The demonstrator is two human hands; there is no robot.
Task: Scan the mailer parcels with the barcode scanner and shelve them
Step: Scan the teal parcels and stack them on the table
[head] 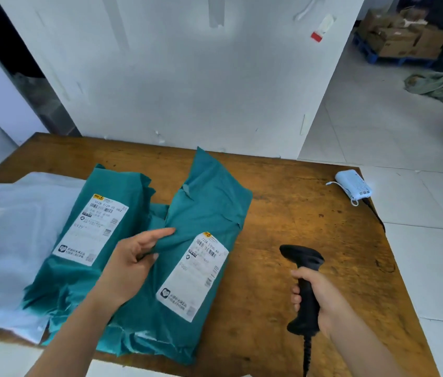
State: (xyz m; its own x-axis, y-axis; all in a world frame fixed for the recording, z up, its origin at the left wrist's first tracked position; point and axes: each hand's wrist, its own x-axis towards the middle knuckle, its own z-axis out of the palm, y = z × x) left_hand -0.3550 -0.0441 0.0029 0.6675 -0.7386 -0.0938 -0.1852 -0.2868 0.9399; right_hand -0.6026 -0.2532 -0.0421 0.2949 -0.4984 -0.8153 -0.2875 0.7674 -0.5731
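As we read from the left, grey mailer (11, 240): smooth pale plastic, lying flat on the counter's left end.
Left teal mailer (79, 240): crinkled teal film, oblong; its edge overlaps the grey one.
Left hand (130, 268): we see its grip pinching a raised fold of the next parcel between thumb and curled fingers, with the forefinger stretched along the fold.
Right teal mailer (201, 208): the same wrinkled film, set at a slant mid-counter and bearing a white shipping label (193, 276).
Counter (282, 200): worn, stained brown wood.
Barcode scanner (304, 281): matte black, pistol-shaped, held upright above the counter, its head turned toward the parcels.
Right hand (326, 297): its grip is wrapped round the scanner's handle.
Power bank (353, 187): pale, rounded block at the far right corner.
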